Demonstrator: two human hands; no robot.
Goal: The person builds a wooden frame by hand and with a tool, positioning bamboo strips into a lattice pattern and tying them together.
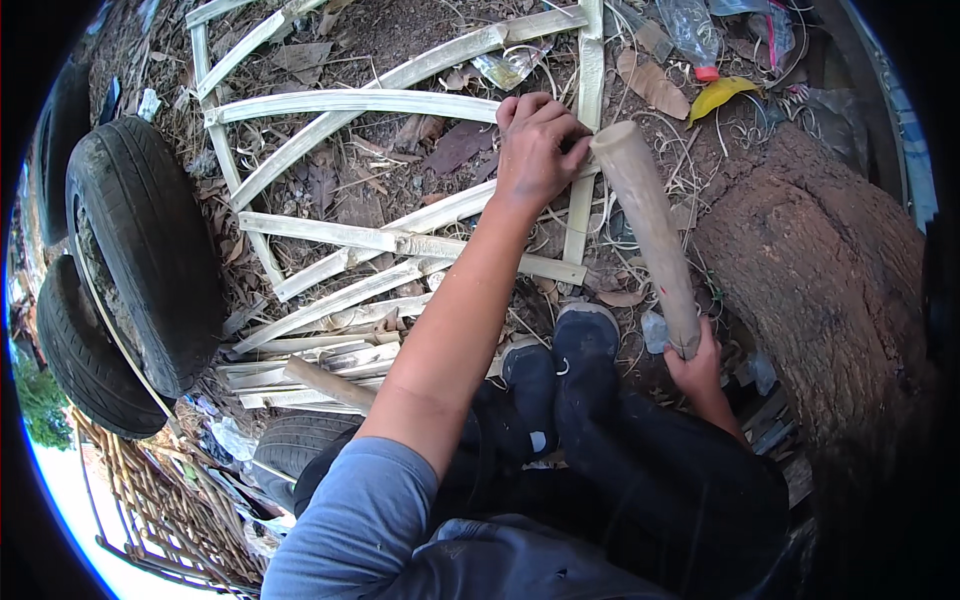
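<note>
A frame of pale split-bamboo slats lies on the ground, with crossing slats joined between two side slats. My left hand [540, 150] is closed over the right end of a slightly bowed bamboo slat [360, 101], where it meets the right side slat [582, 215]. Its fingers curl down and hide the joint. In my right hand [698, 362], low on the right, is the lower end of a thick pale wooden club [648, 225]. The club's round top end stands just right of my left hand, apart from the slats.
A large log [800, 270] lies on the right. Worn tires [150, 250] stand on the left. More bamboo slats [320, 370] are piled near my shoes [585, 335]. A clear plastic bottle [690, 35], dry leaves and thin shavings litter the soil. Bamboo poles [170, 510] lie lower left.
</note>
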